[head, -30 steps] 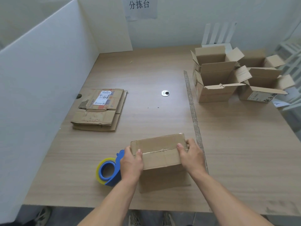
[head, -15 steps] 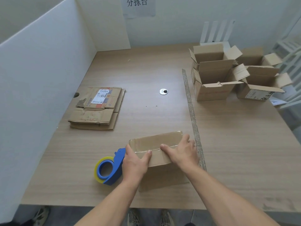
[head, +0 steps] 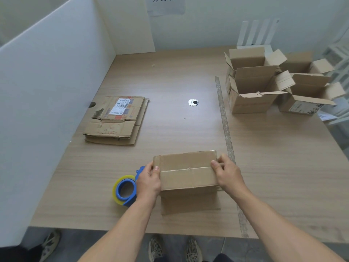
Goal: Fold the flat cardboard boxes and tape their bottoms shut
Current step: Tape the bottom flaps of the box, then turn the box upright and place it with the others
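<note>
Head view. Wood-grain desk (head: 188, 82). A white partition (head: 47, 82) stands along its left side, with a white wall and a paper sign (head: 166, 4) behind. A worn strip of tape (head: 224, 120) runs front to back across the top.

Box (head: 187, 169) stands at the near edge, its closed flaps facing up and their centre seam running left to right.

- Left hand (head: 149, 180): grips the left end, fingers (head: 156, 170) curled round the edge, thumb on top beside the seam.
- Right hand (head: 228, 174): grips the right end the same way, fingers (head: 216, 164) curled, thumb tip on the seam.

Blue tape dispenser (head: 125, 190) with a yellow-edged roll lies just outside the left fingers, touching the wrist. Stack of flat cardboard (head: 117, 118) lies well beyond the left fingers, near the partition. Open folded boxes (head: 253, 86) stand far beyond the right fingers, flaps up. Round metal grommet (head: 193, 102) sits straight ahead, between the two groups.
</note>
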Demonstrator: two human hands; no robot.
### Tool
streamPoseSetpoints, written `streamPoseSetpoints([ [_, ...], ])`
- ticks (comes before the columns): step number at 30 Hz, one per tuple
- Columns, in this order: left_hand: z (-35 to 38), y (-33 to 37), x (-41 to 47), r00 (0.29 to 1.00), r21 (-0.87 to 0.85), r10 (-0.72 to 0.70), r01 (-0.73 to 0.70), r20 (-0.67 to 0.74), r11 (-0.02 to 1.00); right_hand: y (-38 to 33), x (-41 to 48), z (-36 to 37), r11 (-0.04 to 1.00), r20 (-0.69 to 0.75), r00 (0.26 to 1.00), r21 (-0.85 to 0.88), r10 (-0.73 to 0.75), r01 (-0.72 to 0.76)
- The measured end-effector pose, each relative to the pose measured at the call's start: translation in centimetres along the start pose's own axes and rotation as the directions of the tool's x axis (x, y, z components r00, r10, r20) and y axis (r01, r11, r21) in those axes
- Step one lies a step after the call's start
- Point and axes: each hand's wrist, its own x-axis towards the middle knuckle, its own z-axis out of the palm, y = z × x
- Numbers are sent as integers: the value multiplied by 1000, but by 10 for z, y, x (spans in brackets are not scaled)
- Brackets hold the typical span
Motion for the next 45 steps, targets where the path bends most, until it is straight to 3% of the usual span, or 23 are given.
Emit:
streamPoseSetpoints([
  [4, -3, -4, 3, 992, -259, -91, 109, 83, 960, 6, -7, -10, 993, 23, 1000, 114, -21, 18],
  [8, -14, -12, 4, 973, -351, -137, 196, 187, 916, 20, -9, -12, 960, 96, 995, 278, 14, -41],
  [12, -26, -20, -9, 952, -147, -22, 70, 304, 987, 32, -22, -15, 895, 258, 965, 438, -38, -82],
  [16, -18, -10, -17, 989, 193, 122, -137, 85, 972, 38, -29, -14, 870, 212, 977, 484, -10, -96],
  [19, -12, -7, -25, 991, 173, 134, -127, -28, 977, 40, -37, -20, 880, 296, 951, 471, -89, -64],
  [21, -12, -8, -24, 993, 144, 120, -120, 4, 982, 45, -41, -28, 913, 371, 923, 404, -106, -57],
  [25, -15, -18, -30, 986, 37, 84, -91, 144, 995, 50, -46, -30, 964, 209, 977, 266, -37, -20],
  [28, -15, -24, -32, 971, 88, 77, -99, 226, 991, 40, -55, -12, 977, 61, 998, 211, -31, 17],
  [31, -7, -16, -39, 982, 141, 122, -142, 146, 980, 36, -59, 7, 978, -42, 999, 210, -3, 12],
  [36, 12, -7, -43, 998, 67, 26, -22, -61, 998, 28, -50, 19, 962, -92, 994, 271, 58, -31],
  [41, 24, 5, -47, 994, 66, -42, 49, -104, 997, 15, -43, 28, 928, -190, 968, 362, 167, -89],
  [45, 13, 0, -45, 997, 196, 24, -10, -69, 980, 17, -47, 16, 947, -145, 982, 314, 122, -72],
])
